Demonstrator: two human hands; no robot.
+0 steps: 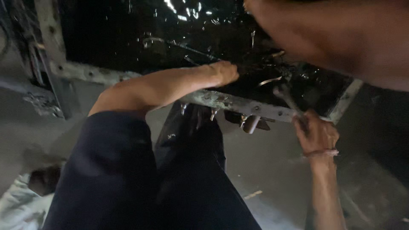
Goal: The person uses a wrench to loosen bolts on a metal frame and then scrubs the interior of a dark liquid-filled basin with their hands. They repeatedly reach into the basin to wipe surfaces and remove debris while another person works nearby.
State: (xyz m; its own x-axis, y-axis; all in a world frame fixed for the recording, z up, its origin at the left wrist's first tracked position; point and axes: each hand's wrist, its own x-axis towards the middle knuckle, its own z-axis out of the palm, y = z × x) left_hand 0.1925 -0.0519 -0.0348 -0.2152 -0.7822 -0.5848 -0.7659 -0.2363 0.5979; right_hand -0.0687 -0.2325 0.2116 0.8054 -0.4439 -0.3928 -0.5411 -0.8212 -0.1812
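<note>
Head view looks down past dark trousers (128,170) onto a grey concrete floor (264,162), with a crumpled pale cloth (17,204) in the lower left corner. Along the left stands a corroded upright post (49,38) of a metal frame, and from it a rusted, bolt-studded flange (238,104) runs rightward across the middle, edging a wet black cavity (128,34) that glints with droplets. A bare forearm crosses above the knee to the left hand (223,72), which rests on the flange's upper edge at the rim of the cavity; its fingers curl away into the dark, so I cannot tell whether they pinch anything. Bolts (213,114) hang below the flange near a short cylindrical stub (250,124). Further right, the right hand (316,134), a thread band on its wrist, is wrapped tight around the handle of a dark metal tool (287,99) that angles up to the flange. A blurred arm (341,38) fills the top right corner.
</note>
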